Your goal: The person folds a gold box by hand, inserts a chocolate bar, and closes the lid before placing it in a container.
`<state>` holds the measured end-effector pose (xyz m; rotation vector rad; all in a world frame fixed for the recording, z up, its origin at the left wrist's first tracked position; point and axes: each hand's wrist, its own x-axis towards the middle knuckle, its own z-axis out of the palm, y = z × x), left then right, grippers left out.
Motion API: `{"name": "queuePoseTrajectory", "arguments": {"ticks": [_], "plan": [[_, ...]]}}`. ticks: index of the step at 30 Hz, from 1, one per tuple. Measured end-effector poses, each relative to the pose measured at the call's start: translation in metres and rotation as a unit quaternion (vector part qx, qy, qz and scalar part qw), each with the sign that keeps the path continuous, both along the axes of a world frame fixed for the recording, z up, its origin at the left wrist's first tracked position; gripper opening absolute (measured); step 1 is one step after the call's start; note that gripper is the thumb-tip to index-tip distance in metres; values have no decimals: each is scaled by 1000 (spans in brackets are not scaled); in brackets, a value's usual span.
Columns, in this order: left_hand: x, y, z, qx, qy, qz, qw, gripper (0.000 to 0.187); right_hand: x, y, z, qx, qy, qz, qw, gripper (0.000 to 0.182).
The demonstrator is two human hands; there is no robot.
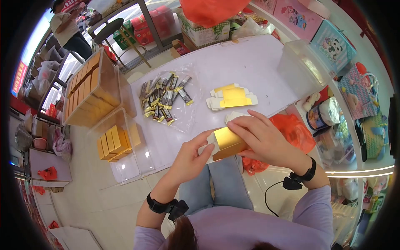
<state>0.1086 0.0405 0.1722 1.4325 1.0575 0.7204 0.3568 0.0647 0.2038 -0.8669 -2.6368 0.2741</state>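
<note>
A gold box (227,142) is held between both hands near the front edge of the white table. My left hand (195,153) grips its left end, thumb against the white end flaps. My right hand (260,139) lies over its right end, fingers on the top. Just behind the right hand, white card pieces (234,116) show partly. Flattened gold cartons (233,97) lie stacked farther back. Small dark-and-gold wrapped sticks (168,93) lie heaped on a clear plastic bag (192,112) to the left.
Gold boxes fill a clear bin (118,85) at the left, and several more sit in a clear container (143,156) below it. An upturned-looking clear tub (306,68) stands at the back right. A red bag (293,133) hangs beside the table. A person (66,29) stands far left.
</note>
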Motion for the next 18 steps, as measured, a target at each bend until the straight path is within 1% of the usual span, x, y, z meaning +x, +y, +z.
{"name": "queuePoseTrajectory", "arguments": {"ticks": [2,3,5,6,8,9,10,11,12,13,14,15,16,17,18], "plan": [[0,1,-3,11,6,21,1000,40,-5,-2,1,59,-4,-30,998,73],[-2,4,-3,11,5,20,1000,40,-6,-1,-4,59,-5,-31,998,73],[-7,8,-2,-13,-35,-3,999,41,-8,4,-22,160,39,-31,986,55],[-7,7,0,-12,-35,-3,999,41,-8,1,-25,160,39,-31,986,55],[-5,4,7,-83,-144,39,985,38,-9,-7,-28,16,57,-89,994,29],[-7,4,7,-81,-146,40,985,38,-11,-6,-26,17,55,-87,995,29],[-11,5,5,-102,-215,60,969,38,-16,-4,-22,-101,120,-153,976,23],[-13,7,2,-122,-282,80,948,38,-19,-3,-20,-217,181,-216,935,18],[-12,7,-4,-34,-232,82,969,39,-22,0,-31,-331,286,-191,879,22],[-7,6,-8,-31,-234,85,968,39,-28,0,-34,-330,283,-188,881,22],[0,4,-11,33,-187,106,976,37,-39,-1,-35,-406,355,-175,824,27],[5,2,-12,96,-137,128,978,36,-49,-2,-37,-479,420,-160,755,32],[10,0,-10,97,-139,135,976,36,-57,-4,-41,-481,416,-131,761,38],[13,-2,-5,85,-117,214,966,33,-68,-7,-46,-483,411,-127,763,38],[15,-4,-3,71,-94,293,949,32,-79,-11,-51,-476,434,-111,757,35]]}}
